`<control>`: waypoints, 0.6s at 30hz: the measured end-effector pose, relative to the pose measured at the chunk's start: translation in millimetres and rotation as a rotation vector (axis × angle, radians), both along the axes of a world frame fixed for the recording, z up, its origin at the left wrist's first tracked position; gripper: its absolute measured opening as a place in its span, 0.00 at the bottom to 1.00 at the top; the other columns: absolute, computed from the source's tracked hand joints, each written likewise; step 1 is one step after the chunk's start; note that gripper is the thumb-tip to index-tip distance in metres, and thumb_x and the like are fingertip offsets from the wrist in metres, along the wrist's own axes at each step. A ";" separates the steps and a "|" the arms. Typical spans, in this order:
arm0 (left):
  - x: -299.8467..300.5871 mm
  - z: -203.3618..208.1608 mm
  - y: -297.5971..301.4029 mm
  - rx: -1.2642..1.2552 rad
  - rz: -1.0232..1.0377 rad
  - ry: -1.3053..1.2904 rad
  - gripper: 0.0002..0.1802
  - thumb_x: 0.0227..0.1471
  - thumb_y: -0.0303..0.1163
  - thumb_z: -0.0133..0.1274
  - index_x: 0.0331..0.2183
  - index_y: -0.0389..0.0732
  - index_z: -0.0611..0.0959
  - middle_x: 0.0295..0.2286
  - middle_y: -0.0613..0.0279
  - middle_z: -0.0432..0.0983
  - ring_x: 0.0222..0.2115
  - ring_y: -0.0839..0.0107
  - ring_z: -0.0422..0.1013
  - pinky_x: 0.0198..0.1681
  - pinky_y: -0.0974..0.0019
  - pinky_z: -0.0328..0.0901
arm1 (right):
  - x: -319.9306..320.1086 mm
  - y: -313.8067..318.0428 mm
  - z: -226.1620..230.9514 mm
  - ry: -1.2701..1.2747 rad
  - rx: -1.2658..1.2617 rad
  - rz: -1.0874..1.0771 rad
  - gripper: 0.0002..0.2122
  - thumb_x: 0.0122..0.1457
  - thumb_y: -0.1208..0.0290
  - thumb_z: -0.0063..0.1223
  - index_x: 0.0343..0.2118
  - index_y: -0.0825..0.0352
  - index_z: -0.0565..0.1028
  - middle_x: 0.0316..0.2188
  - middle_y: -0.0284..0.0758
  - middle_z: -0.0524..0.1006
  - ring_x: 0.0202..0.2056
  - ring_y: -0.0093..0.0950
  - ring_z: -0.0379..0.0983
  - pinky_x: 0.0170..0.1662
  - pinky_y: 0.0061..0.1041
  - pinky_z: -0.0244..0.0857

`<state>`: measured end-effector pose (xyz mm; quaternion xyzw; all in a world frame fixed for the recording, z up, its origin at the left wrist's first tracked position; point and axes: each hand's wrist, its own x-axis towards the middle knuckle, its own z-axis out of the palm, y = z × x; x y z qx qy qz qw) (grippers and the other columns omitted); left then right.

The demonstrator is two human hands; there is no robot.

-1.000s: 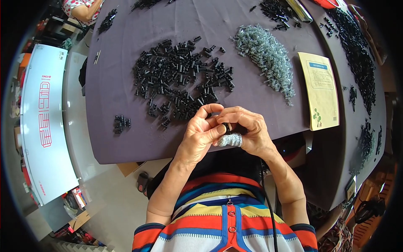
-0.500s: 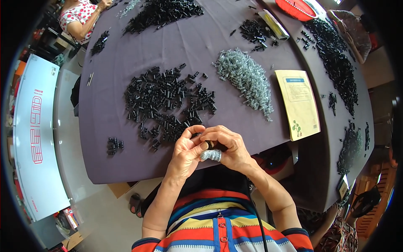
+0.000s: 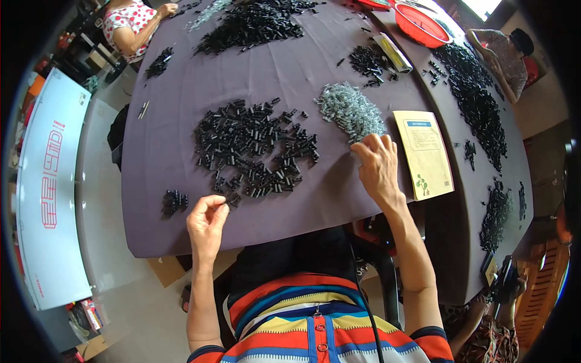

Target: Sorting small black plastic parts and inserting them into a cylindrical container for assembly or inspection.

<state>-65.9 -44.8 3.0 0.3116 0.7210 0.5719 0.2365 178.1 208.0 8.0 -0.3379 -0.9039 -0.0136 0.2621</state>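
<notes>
My left hand (image 3: 206,227) is over the near edge of the purple-grey cloth-covered table (image 3: 163,127), thumb and forefinger pinched together. Its fingertips are close to the lower edge of a loose pile of small black tubular pieces (image 3: 248,136). Whether anything is in that pinch is too small to tell. Farther right, my right hand (image 3: 380,169) reaches to the near end of a heap of small silvery pieces that look like springs (image 3: 348,109). Its fingers are bent down and drawn together, and the fingertips are partly hidden.
A yellow booklet (image 3: 425,154) lies right of my right hand. A small black cluster (image 3: 174,202) sits left. Larger black heaps (image 3: 254,24) and a red basket (image 3: 422,25) are farther off. Two people (image 3: 130,27) (image 3: 499,57) sit at the far sides.
My hands were together over the near table edge around a small dark piece. They have parted: the left moved left to the black pile's edge, the right forward and right to the silvery heap.
</notes>
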 end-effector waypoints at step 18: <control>-40.6 -20.3 -31.9 -0.215 0.209 0.934 0.08 0.49 0.27 0.55 0.35 0.37 0.79 0.30 0.57 0.70 0.32 0.58 0.71 0.35 0.59 0.68 | -12.5 -23.7 -10.4 0.021 0.002 0.185 0.06 0.49 0.81 0.43 0.31 0.67 0.67 0.30 0.40 0.70 0.34 0.40 0.66 0.39 0.36 0.59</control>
